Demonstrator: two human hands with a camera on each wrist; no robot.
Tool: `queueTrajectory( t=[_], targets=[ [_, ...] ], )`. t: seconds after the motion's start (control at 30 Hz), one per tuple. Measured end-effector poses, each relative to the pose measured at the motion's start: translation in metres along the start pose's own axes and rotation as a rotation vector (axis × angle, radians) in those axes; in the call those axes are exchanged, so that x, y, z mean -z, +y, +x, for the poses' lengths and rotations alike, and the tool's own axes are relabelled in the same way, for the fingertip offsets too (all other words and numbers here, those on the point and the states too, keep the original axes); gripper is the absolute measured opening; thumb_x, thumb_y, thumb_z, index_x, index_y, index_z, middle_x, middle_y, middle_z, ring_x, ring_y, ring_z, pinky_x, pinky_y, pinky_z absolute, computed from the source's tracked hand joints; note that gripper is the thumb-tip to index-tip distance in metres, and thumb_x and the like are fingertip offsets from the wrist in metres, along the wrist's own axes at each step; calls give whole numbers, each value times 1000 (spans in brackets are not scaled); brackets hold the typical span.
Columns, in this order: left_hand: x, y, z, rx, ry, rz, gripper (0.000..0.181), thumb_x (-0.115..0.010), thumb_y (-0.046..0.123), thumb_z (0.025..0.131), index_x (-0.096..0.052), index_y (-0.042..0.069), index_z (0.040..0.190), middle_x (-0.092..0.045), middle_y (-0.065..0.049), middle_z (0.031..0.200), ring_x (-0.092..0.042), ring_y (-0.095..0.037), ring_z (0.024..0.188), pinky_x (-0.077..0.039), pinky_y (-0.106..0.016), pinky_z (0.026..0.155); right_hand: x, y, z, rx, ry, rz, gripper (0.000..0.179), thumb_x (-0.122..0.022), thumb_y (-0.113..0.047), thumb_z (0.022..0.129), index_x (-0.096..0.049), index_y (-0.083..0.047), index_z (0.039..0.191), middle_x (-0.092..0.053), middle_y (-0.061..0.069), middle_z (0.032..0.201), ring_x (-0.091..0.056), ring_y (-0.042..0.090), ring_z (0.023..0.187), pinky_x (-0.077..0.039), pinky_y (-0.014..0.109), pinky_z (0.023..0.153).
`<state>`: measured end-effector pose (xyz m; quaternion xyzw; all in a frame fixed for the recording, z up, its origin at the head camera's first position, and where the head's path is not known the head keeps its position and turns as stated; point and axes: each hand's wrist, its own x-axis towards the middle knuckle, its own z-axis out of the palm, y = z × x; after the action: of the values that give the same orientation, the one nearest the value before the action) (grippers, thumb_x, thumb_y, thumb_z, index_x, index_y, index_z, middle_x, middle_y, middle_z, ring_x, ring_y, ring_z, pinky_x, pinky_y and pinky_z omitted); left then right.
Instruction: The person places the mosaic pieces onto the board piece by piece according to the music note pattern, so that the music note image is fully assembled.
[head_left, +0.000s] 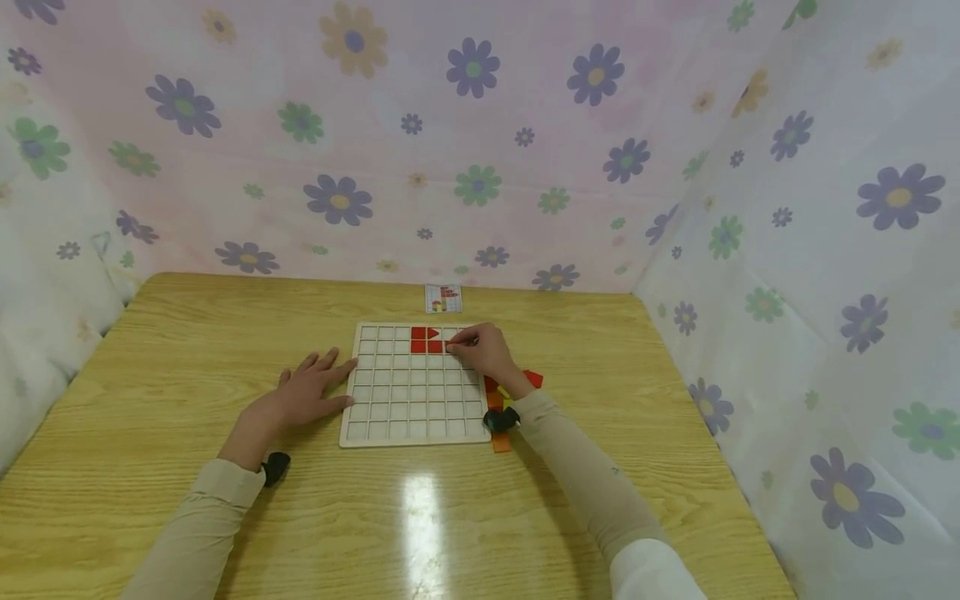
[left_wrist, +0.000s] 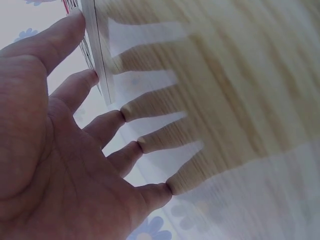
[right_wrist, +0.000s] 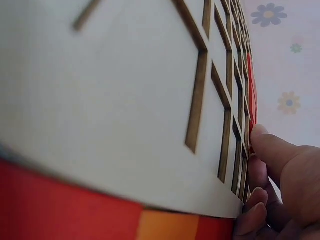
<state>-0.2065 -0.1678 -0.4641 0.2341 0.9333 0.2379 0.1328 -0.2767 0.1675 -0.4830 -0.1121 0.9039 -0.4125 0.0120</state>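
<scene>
A pale wooden grid board (head_left: 417, 389) lies on the table with red tiles (head_left: 417, 347) set in two rows near its top edge; the upper row ends in a pointed tile (head_left: 432, 333). My right hand (head_left: 486, 350) pinches a small red tile (head_left: 450, 344) between thumb and fingers, right at the end of the second row. In the right wrist view, the thumb (right_wrist: 272, 147) presses at the red tiles along the board's far side. My left hand (head_left: 303, 396) rests spread on the table, thumb and fingertips at the board's left edge.
Loose red, orange and yellow pieces (head_left: 534, 379) lie along the board's right side, partly under the right wrist. A small printed card (head_left: 443, 298) with a coloured picture sits behind the board. Flowered cloth (head_left: 480, 150) surrounds the wooden table (head_left: 225, 333).
</scene>
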Motion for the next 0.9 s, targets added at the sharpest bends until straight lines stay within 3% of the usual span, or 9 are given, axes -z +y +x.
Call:
queueTrajectory(
  t=[0.2,0.9],
  targets=[
    [1,1,0,-1,-5,-7,71,-61,42,101,-37,6,157,-19,-34,163,-13,-63,146,-15,-86,102,1,-1,2,-14,-4,-11,13,-77,-17,93,-81,-5,96,-77,10,95,-68,21,80,-55,34,75],
    [4,4,0,7,-26,-13,71,-61,40,102,-36,4,157,-18,-34,163,-12,-63,146,-14,-86,103,1,0,2,-6,-2,48,13,-76,-15,93,-81,-3,95,-77,11,93,-69,22,80,-56,35,77]
  ],
)
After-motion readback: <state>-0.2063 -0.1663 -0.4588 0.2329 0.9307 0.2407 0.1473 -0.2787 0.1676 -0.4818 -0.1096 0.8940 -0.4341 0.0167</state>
